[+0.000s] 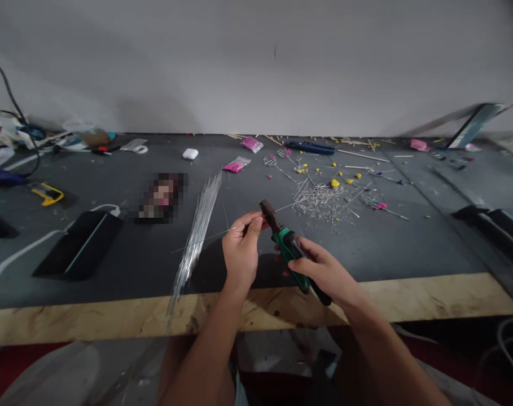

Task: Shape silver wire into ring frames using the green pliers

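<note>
My left hand (pixel 242 242) pinches a thin metal wire (pixel 209 237), whose free end sticks out to the left over a bundle of straight wires (pixel 199 225). In my right hand (pixel 319 265) is a pair of pliers (pixel 289 245) with green and black handles. Its dark jaws touch or nearly touch the wire beside my left fingertips; whether they are closed on it I cannot tell. Beyond the pliers lies a pile of short cut wire pieces (pixel 319 201) with several small yellow lumps (pixel 334 184) around it.
Two pink packets (pixel 237 164) and a white case (pixel 191 153) lie farther back. To the left are a black box-like device (pixel 80 242) with a cable and a yellow-handled tool (pixel 48 193). A black-handled tool (pixel 497 225) rests at right. The table has a wooden front edge (pixel 125 318).
</note>
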Motion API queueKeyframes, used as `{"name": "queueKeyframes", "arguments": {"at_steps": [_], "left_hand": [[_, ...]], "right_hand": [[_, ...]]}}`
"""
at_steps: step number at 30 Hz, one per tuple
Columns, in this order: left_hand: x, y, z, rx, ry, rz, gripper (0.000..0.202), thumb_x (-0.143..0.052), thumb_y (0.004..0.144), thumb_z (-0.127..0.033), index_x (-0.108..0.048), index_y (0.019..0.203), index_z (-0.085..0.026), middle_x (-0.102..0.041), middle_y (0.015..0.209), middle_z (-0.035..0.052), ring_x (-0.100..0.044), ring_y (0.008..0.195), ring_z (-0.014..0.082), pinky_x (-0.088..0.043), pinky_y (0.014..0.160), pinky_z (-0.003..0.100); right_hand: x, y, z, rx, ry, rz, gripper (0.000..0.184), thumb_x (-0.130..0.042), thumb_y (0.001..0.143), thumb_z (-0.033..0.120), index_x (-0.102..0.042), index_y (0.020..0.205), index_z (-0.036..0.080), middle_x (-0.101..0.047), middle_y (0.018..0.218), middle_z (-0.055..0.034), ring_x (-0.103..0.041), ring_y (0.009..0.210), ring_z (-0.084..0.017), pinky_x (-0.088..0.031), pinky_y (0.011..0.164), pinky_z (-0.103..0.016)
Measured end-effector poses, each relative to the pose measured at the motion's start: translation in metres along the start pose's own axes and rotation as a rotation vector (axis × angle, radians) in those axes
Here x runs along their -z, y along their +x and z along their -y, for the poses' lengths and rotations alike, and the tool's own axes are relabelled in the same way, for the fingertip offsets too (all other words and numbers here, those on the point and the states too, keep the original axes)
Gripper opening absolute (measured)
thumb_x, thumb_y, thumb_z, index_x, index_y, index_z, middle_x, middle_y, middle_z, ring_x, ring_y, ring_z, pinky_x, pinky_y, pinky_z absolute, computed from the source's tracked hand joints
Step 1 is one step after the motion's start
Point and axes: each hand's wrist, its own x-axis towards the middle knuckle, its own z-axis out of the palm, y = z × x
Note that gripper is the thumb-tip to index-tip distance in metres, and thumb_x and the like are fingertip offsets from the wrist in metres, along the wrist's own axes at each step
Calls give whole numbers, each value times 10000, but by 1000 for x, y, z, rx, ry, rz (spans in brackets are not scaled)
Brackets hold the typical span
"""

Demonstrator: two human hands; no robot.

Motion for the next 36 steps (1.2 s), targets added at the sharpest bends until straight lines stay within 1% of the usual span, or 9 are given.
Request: {"name": "queueKeyframes", "arguments": {"at_steps": [4, 9, 14, 16, 20, 23, 27, 33, 36], "left_hand": [[0, -1, 0, 3, 0, 5, 127, -653, 773, -267, -703, 864, -193, -695, 891, 41, -658, 788, 152, -535, 784, 327], [1, -1, 1, -3, 11, 17, 139, -651, 774, -272, -704, 871, -188, -692, 911, 51, -655, 808, 159, -532, 799, 343], [1, -1, 2, -8, 27, 21, 141, -651, 773, -275, -706, 875, -194, -686, 948, 56, -653, 828, 163, -527, 816, 352], [1, -1, 1, -12, 40, 18, 148, -651, 772, -282, -706, 873, -190, -687, 949, 61, -653, 833, 169, -525, 822, 363], [2, -2, -1, -24, 57, -2, 138, -654, 768, -276, -708, 864, -194, -689, 945, 57, -653, 830, 168, -523, 826, 366], [3, -2, -2, -25, 51, 3, 126, -651, 773, -266, -708, 867, -204, -685, 952, 48, -654, 827, 162, -526, 821, 360], [3, -2, -2, -24, 47, 8, 137, -649, 776, -268, -706, 877, -195, -686, 948, 54, -655, 839, 170, -530, 812, 359], [4, -2, -3, -17, 29, 15, 150, -652, 773, -269, -701, 887, -184, -695, 941, 62, -664, 830, 177, -531, 816, 372], [3, -3, -3, -12, 20, 10, 158, -656, 767, -277, -700, 881, -178, -697, 944, 68, -665, 832, 179, -533, 817, 376]], "right_hand": [[0, -1, -2, 8, 19, 20, 123, -581, 739, 252, -571, 855, 213, -568, 753, 11, -559, 748, -159, -462, 717, -298], [0, 0, -3, -9, 46, 27, 197, -580, 739, 236, -580, 934, 203, -595, 810, 0, -562, 758, -156, -459, 732, -305], [-1, 1, -3, -3, 60, 21, 222, -578, 723, 217, -585, 944, 198, -581, 811, 1, -549, 773, -160, -458, 721, -300], [-2, 1, -3, 1, 43, 15, 207, -580, 712, 217, -589, 918, 198, -583, 813, -1, -549, 776, -165, -456, 719, -302], [-3, 2, -2, 12, 34, 9, 121, -579, 703, 220, -578, 823, 199, -578, 800, 2, -551, 795, -169, -446, 727, -299], [-4, 1, -1, 18, 23, 1, 92, -574, 706, 208, -571, 797, 197, -570, 789, 9, -539, 752, -151, -436, 710, -286], [-5, 1, -2, 34, 30, 6, 114, -570, 712, 203, -585, 825, 196, -583, 807, 9, -537, 755, -149, -430, 708, -279], [-6, 4, -6, 47, 32, -8, 223, -560, 729, 215, -610, 945, 193, -604, 852, -2, -543, 725, -141, -434, 687, -273], [-7, 4, -7, 48, 32, -20, 244, -567, 729, 224, -609, 967, 194, -610, 872, -10, -547, 734, -145, -437, 694, -275]]}}
